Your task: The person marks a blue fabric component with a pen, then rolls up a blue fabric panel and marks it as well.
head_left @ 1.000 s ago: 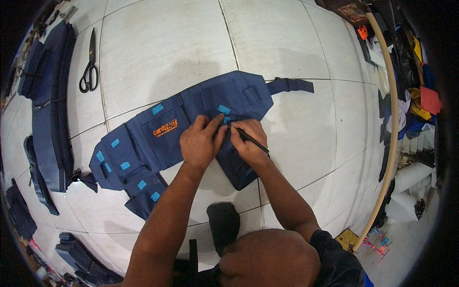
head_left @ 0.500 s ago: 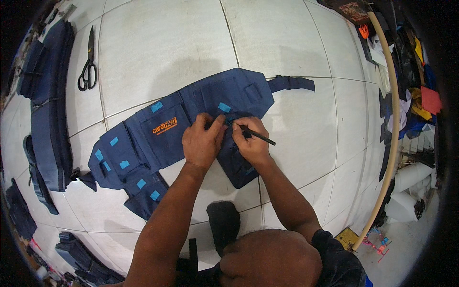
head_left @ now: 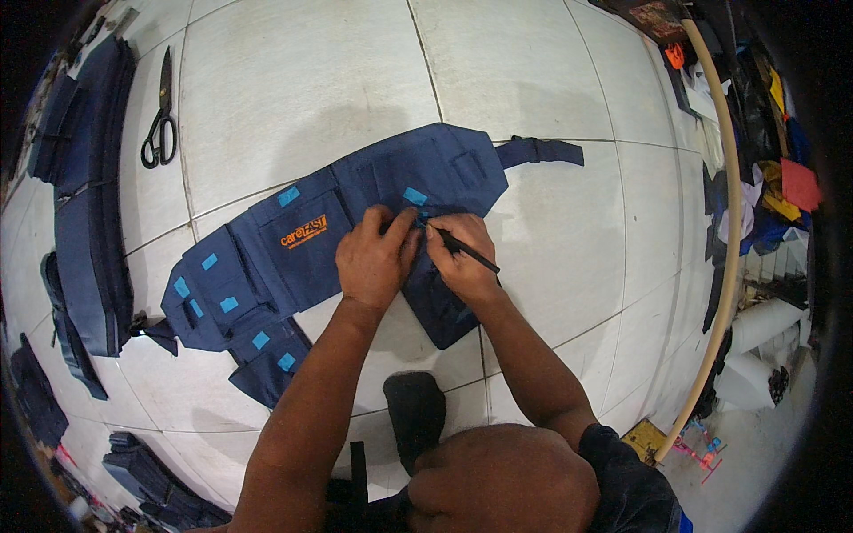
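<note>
A navy fabric belt (head_left: 306, 200) with several pockets and an orange print lies spread flat on the tiled floor. Small blue tape pieces (head_left: 414, 195) are stuck on it. My left hand (head_left: 375, 262) bends its fingers down onto the belt near a hanging pocket flap (head_left: 442, 311), thumb and index finger closed at its upper edge. My right hand (head_left: 464, 258) grips a slim black pen (head_left: 475, 253), tip angled toward the left fingertips. A bit of blue shows between the hands; the fingers partly hide the spot where the pen meets it.
Black-handled scissors (head_left: 160, 124) lie on the floor at the upper left. Beside them is a long stack of navy fabric pieces (head_left: 93, 213); another stack (head_left: 160, 480) sits at lower left. My dark-covered foot (head_left: 415, 413) is below the belt. A curved wooden-coloured edge (head_left: 730, 195) borders heaped cloth at right.
The pen and my right hand have shifted slightly left, and the pen's rear end has dipped a little. My left hand stays at the same spot on the belt.
</note>
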### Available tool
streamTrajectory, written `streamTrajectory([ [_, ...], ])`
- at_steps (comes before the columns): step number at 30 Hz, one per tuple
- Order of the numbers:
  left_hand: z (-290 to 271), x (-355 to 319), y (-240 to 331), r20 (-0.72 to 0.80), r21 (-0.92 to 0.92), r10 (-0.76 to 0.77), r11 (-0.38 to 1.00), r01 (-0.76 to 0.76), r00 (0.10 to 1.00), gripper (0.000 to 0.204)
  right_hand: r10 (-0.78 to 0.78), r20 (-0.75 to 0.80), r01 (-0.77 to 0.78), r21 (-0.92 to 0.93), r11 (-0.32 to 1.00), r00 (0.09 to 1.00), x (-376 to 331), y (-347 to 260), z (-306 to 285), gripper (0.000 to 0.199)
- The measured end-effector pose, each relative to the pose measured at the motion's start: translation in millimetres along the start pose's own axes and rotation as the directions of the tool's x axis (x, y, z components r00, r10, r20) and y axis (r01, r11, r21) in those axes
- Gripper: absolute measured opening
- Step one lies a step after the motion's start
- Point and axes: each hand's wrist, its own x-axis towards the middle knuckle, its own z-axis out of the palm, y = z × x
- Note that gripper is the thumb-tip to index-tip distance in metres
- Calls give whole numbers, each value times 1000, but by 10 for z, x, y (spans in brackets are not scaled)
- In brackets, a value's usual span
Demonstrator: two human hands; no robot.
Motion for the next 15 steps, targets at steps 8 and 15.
streamTrajectory([
  [8,0,10,1,-19,-6,5,1000,-5,1000,33,52,0,-52,13,999,999,-39,24,-35,11],
  [15,-4,4,-2,10,6,-11,1000,11,1000,33,3,47,-3,-8,1000,999,-57,70,-8,15],
])
